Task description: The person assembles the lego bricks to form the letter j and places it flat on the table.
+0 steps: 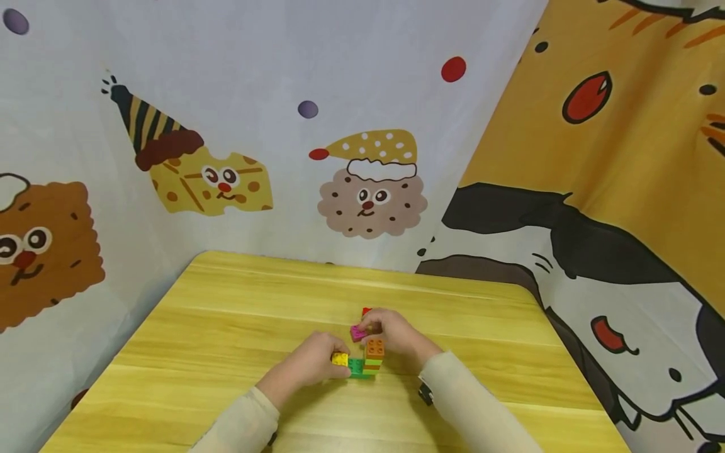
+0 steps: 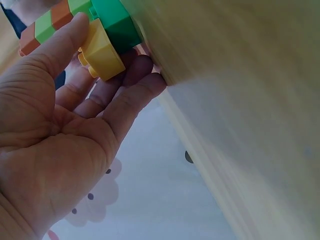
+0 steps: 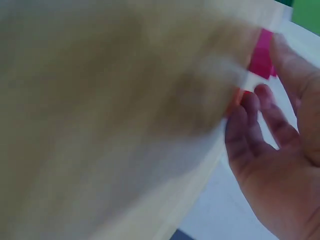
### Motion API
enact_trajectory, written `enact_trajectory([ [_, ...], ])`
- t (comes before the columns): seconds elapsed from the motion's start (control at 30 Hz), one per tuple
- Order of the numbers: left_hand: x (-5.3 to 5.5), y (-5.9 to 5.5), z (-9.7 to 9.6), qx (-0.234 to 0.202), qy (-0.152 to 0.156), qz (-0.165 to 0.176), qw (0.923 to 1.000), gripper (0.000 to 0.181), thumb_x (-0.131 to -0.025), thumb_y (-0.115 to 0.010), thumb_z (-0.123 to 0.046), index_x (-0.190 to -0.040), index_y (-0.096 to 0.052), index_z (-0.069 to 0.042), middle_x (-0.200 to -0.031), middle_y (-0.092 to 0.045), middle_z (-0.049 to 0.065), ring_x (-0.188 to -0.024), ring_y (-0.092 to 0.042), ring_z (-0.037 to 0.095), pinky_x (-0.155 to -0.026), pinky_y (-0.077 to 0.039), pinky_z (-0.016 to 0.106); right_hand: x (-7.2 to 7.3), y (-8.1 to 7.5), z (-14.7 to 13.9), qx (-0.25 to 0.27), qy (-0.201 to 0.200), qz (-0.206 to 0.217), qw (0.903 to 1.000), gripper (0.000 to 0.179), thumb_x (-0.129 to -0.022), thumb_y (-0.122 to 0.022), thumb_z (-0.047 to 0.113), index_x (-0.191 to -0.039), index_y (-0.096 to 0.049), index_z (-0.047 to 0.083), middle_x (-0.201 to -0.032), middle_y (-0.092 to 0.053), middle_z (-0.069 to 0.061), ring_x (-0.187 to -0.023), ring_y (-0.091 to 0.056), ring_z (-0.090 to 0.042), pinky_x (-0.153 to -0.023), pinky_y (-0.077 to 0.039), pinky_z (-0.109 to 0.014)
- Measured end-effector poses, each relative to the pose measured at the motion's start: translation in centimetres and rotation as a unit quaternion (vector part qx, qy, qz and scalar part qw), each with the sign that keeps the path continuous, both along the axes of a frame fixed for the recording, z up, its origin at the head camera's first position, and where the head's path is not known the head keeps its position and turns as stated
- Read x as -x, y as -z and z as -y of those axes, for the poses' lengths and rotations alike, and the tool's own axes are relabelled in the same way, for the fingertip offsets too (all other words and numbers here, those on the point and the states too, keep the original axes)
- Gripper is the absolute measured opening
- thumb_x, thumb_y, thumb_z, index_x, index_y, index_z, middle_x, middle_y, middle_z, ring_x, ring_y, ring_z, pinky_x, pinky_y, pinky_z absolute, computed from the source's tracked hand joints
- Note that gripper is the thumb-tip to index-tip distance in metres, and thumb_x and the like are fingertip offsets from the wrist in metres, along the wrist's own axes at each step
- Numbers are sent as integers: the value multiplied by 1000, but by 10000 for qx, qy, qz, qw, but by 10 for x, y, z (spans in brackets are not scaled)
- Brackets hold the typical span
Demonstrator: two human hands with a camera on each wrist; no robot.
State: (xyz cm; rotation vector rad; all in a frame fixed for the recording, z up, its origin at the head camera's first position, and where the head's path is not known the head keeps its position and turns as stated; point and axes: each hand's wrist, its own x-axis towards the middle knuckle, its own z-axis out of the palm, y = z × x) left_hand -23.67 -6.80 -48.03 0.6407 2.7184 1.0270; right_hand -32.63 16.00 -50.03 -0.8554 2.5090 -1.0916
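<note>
A small yellow toy brick (image 1: 340, 358) is pinched between the thumb and fingers of my left hand (image 1: 314, 360). In the left wrist view the yellow brick (image 2: 102, 52) lies against the end of a green brick (image 2: 116, 25) low over the tabletop. From the green brick's other end rises a stack of orange and lime bricks (image 1: 374, 353). Behind the stack, my right hand (image 1: 393, 330) reaches over a pink brick (image 1: 358, 333) and a red brick (image 1: 366, 311). In the right wrist view its thumb is at the pink brick (image 3: 262, 55), its fingertips beside the red brick (image 3: 235, 102).
The bricks stand near the middle of a wood-grain table (image 1: 255, 302). Its far edge meets a hanging cloth (image 1: 272, 75) printed with cartoon figures, and more printed cloth (image 1: 623, 226) hangs along the right side.
</note>
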Motion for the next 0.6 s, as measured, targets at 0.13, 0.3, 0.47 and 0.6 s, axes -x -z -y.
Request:
enact_trajectory([
  [0.13,-1,0,-1,-12,-13,-24,10000,34,-80,-84,-26,-107,-75,-7,-105,-71,3,-94,-63,16,-82,-55,35,-9,2,-20,-435,330,-1048,9930,20,-83,-78,1,-90,-70,18,-102,-68,6,-92,-63,-12,-81,-54,-28],
  [0.3,-3,0,-2,-16,-14,-16,10000,34,-81,-84,-25,-107,-75,-6,-106,-71,4,-95,-63,17,-84,-55,36,-25,-13,-44,-240,993,-848,9911,19,-90,-76,24,-103,-64,15,-95,-65,7,-86,-60,-10,-73,-53,-27],
  [0.47,-3,-1,-2,-45,21,8,10000,34,-80,-84,-24,-107,-74,-5,-103,-71,3,-90,-62,14,-80,-54,32,-46,-50,-46,792,962,-251,9919,42,-91,-74,34,-126,-61,16,-108,-68,4,-96,-64,-17,-77,-56,-31],
  [0.6,-2,-2,-2,-122,31,53,9999,33,-80,-84,-24,-106,-75,-5,-98,-71,1,-82,-59,11,-73,-54,28,-61,-67,-39,599,210,-338,9974,45,-91,-73,38,-129,-64,18,-110,-68,8,-96,-64,-16,-78,-56,-33],
])
